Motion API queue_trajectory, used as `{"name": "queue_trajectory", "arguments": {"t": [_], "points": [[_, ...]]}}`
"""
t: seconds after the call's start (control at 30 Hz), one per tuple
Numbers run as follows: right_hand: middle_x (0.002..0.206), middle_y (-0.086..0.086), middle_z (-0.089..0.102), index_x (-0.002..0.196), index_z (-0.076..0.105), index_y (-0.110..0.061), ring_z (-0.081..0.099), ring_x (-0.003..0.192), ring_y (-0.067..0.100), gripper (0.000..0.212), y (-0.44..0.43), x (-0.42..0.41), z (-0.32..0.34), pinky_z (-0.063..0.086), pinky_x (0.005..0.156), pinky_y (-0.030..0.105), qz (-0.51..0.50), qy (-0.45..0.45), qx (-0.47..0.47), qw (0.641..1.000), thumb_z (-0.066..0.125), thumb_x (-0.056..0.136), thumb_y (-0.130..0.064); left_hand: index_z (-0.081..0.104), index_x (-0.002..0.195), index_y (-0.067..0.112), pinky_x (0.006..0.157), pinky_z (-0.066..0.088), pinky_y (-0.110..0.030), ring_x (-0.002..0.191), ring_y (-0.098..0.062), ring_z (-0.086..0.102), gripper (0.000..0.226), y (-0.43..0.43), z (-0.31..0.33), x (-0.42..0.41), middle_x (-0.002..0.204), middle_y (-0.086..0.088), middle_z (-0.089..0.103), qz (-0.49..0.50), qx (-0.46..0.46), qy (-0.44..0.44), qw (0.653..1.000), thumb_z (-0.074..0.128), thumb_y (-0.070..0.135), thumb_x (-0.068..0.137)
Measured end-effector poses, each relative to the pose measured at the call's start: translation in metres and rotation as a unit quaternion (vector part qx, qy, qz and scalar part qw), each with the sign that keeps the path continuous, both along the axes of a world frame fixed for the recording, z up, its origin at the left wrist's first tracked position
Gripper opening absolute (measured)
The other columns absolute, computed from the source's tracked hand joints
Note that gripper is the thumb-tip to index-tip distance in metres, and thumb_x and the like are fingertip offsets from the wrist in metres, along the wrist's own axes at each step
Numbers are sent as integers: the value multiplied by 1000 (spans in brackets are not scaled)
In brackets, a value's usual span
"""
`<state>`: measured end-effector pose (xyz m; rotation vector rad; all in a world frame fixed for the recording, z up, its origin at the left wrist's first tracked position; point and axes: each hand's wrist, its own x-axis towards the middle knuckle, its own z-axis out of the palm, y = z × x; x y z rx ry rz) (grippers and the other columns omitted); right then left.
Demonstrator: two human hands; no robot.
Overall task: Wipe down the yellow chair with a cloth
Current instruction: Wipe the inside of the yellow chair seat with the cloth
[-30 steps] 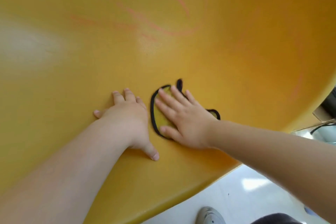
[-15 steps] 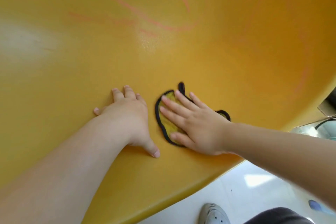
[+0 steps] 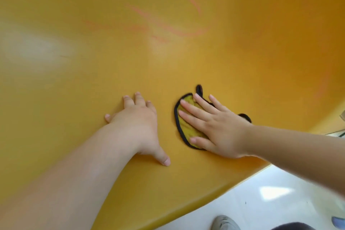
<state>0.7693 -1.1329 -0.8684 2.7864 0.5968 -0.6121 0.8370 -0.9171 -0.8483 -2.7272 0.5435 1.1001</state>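
Observation:
The yellow chair (image 3: 168,58) fills almost the whole view, its smooth surface curving up and away; faint pink streaks run across its upper middle. A small yellow cloth (image 3: 186,127) with a black hem lies flat on the chair. My right hand (image 3: 216,127) presses down on the cloth with fingers spread, covering most of it. My left hand (image 3: 138,123) rests flat on the bare chair surface a short way left of the cloth, fingers apart, holding nothing.
The chair's rounded edge (image 3: 214,194) runs diagonally across the lower right. Below it is a glossy white floor (image 3: 270,203). A grey shoe (image 3: 224,223) and dark trouser fabric show at the bottom right.
My right hand has slid the cloth to the right along the chair, widening the gap to my left hand. My left hand has stayed in place.

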Motion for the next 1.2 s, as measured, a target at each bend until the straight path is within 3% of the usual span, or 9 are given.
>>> {"name": "queue_trajectory", "arguments": {"t": [0.13, 0.27, 0.4, 0.47, 0.67, 0.77, 0.87, 1.03, 1.2], "points": [[168, -7, -21, 157, -18, -39, -24, 153, 27, 88, -106, 50, 35, -15, 123, 52, -116, -102, -163, 974, -19, 80, -82, 19, 157, 17, 111, 39, -59, 150, -37, 13, 150, -1, 4, 10, 163, -12, 10, -2, -2, -8, 1000, 77, 88, 39], [167, 3, -23, 162, -8, -23, -27, 151, 35, 88, -121, 100, 50, -12, 122, 59, -316, -192, -192, 909, 5, 92, -75, 39, 140, 25, 103, 44, -50, 133, -28, 31, 119, -24, 15, 30, 134, -2, 35, -34, -52, -118, 991, 74, 88, 45], [167, -2, -24, 162, -7, -25, -31, 150, 28, 77, -53, 52, 9, -16, 122, 53, -176, -87, -65, 978, 11, 100, -67, -4, 161, 24, 112, 29, -70, 151, -37, 6, 158, -61, 8, 54, 167, -5, -7, -88, -36, -84, 992, 83, 81, 43], [165, -7, -27, 161, -11, -29, -35, 149, 24, 73, -52, 21, 13, -20, 121, 51, -81, -36, -40, 995, 10, 102, -65, -8, 161, 24, 111, 33, -69, 151, -40, 2, 164, -76, 3, 63, 166, -5, -15, -117, -18, -62, 991, 86, 79, 38], [165, -1, -25, 162, -10, -24, -26, 152, 27, 78, -167, 90, 85, -19, 121, 54, -151, -200, -270, 930, 11, 100, -67, 2, 156, 13, 108, 40, -62, 142, -58, 15, 171, -105, -3, 70, 158, -21, -3, -151, 36, -40, 987, 89, 76, 22], [168, 6, -20, 162, -6, -17, -24, 153, 33, 81, -171, 131, 96, -14, 121, 58, -271, -297, -259, 878, 15, 100, -63, 2, 155, 12, 104, 43, -65, 141, -60, 14, 170, -112, -2, 70, 157, -22, -1, -144, 47, -34, 988, 92, 71, 24], [169, 6, -17, 163, 0, -17, -23, 153, 34, 81, -122, 123, 46, -12, 122, 58, -295, -259, -159, 906, 18, 99, -62, 0, 155, 14, 101, 46, -66, 142, -60, 14, 165, -113, 0, 69, 157, -20, -1, -142, 62, -40, 987, 94, 69, 30], [164, -6, -28, 160, -13, -29, -33, 149, 23, 70, -82, 60, 21, -18, 122, 52, -102, -70, -96, 988, 10, 103, -62, 2, 155, 15, 101, 45, -67, 145, -55, 12, 156, -110, 5, 68, 159, -16, -2, -137, 65, -45, 987, 94, 66, 40], [164, 1, -27, 161, -11, -23, -25, 153, 28, 74, -180, 96, 99, -16, 122, 55, -175, -222, -302, 910, 10, 102, -61, 27, 149, 20, 109, 31, -70, 141, -47, 34, 140, -129, 14, 70, 150, -13, 28, -90, 44, -85, 991, 82, 84, 37]]}}
